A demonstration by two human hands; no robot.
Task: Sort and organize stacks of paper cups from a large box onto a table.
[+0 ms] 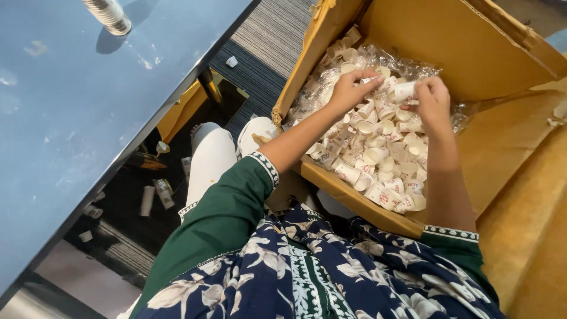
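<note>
An open cardboard box sits in front of me, filled with several small white paper cups with red print, lying on clear plastic wrap. My left hand reaches into the box and pinches a small cup at its fingertips. My right hand is beside it, holding a white paper cup on its side. Both hands hover over the pile, close together. My arms wear green sleeves with white trim.
A blue table top lies to the left, with a stack of cups lying on it near the top edge. Loose cups are scattered on the dark striped floor under the table. The box's flaps stand open at the right.
</note>
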